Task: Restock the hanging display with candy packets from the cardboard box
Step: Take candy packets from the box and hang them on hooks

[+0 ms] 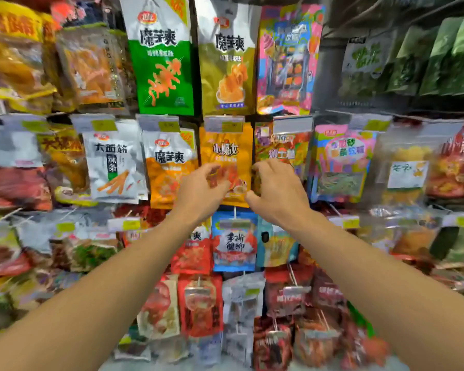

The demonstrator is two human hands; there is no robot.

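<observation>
Both my arms reach up to the middle row of a hanging display full of snack packets. My left hand (202, 192) has its fingers curled against the lower left part of an orange packet (227, 148) hanging from a hook under a price tag (224, 123). My right hand (277, 187) curls its fingers at the right edge of that orange packet, next to a red and yellow packet (284, 148). Blur hides whether either hand really pinches the packet. The cardboard box is out of view.
Packets hang in tight rows: a green packet (162, 62) and an olive packet (227, 65) above, a blue packet (235, 245) just below my hands, red packets (200, 306) lower down. Metal hooks with price tags stick out toward me between the rows.
</observation>
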